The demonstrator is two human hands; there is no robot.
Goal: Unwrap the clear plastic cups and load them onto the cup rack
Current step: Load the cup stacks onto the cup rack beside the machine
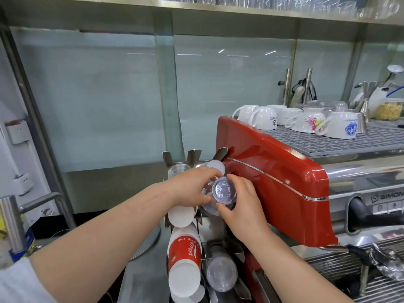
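Loading step, I judge: my left hand point(192, 186) and right hand point(240, 200) together clasp the clear cup stack point(223, 192), base toward me, at the cup rack point(192, 158). Next, push it inward beyond my fingers.

Head cam looks fwd/down, close over cup rack point(194, 158) beside red espresso machine point(273, 171).

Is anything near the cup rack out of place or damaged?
Nothing looks damaged or spilled. Both hands, left hand and right hand, hold a stack of clear plastic cups at the cup rack. Crumpled plastic wrap lies on the espresso machine's drip tray.
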